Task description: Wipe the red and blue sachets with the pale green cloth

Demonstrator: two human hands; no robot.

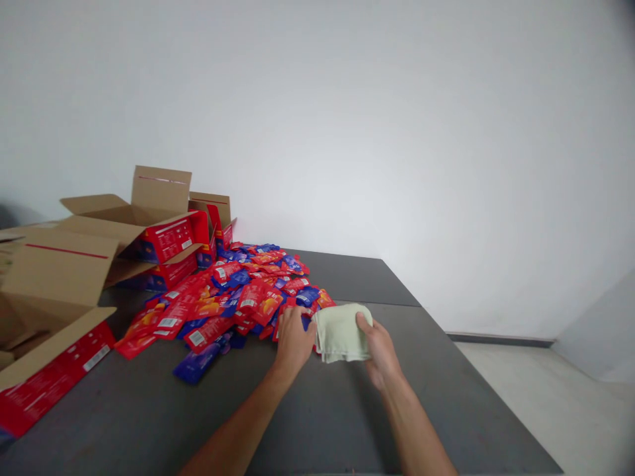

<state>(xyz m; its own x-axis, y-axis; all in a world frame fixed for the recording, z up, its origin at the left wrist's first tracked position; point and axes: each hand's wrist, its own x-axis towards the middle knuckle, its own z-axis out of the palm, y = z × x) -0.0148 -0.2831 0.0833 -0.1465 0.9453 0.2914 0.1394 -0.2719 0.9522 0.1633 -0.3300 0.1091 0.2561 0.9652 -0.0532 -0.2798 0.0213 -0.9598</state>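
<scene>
A folded pale green cloth (343, 332) is held above the dark table, its layered edges hanging down on the left side. My right hand (381, 350) grips the cloth's right end, with the thumb on top. At the cloth's left edge is my left hand (294, 337), fingers bent and pressed on that edge. Behind and left of my left hand lies a heap of red and blue packets (253, 295), some printed with orange fruit.
Open red and brown cardboard boxes (171, 239) stand at the back left, and another open box (59, 370) is at the near left. The dark table (446, 396) ends at a slanting right edge, with pale floor beyond. A white wall rises behind.
</scene>
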